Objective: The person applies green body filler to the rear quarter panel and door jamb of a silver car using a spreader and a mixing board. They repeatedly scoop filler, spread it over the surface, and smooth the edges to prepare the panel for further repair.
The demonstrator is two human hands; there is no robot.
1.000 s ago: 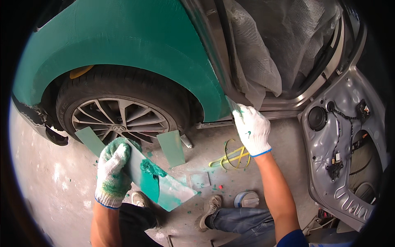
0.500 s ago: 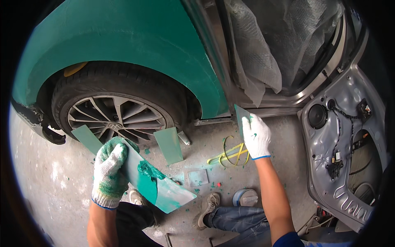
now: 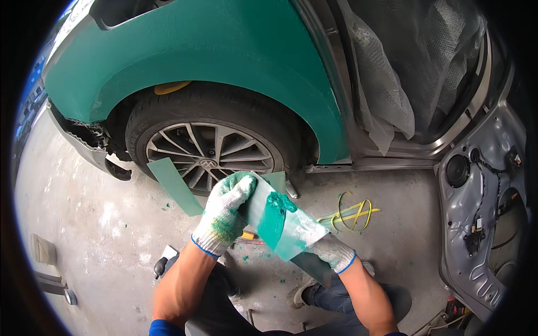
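Note:
My left hand (image 3: 222, 214), in a white knit glove smeared green, is closed on one end of a flat pale mixing board (image 3: 302, 231). A thick patch of green putty (image 3: 272, 223) lies on the board's face, which tilts down to the right. Under the board's far end is my gloved right hand (image 3: 337, 254), its fingers partly hidden. It grips a dark, thin spreader (image 3: 311, 267), whose blade shows below the board. Beyond both hands stands a car with a green-coated fender (image 3: 224, 56) over its wheel (image 3: 208, 162).
One translucent green sheet (image 3: 174, 186) leans at the wheel; another (image 3: 276, 180) shows behind the board. Yellow strips (image 3: 353, 216) lie on the concrete floor. Clear plastic (image 3: 386, 95) covers the door opening. At right is a bare grey door (image 3: 457, 215), at far left a bucket (image 3: 43, 250).
My right hand has come down and left from near the car's sill to beneath the board's end. The board has risen and shifted right in the picture, as the whole view swung left.

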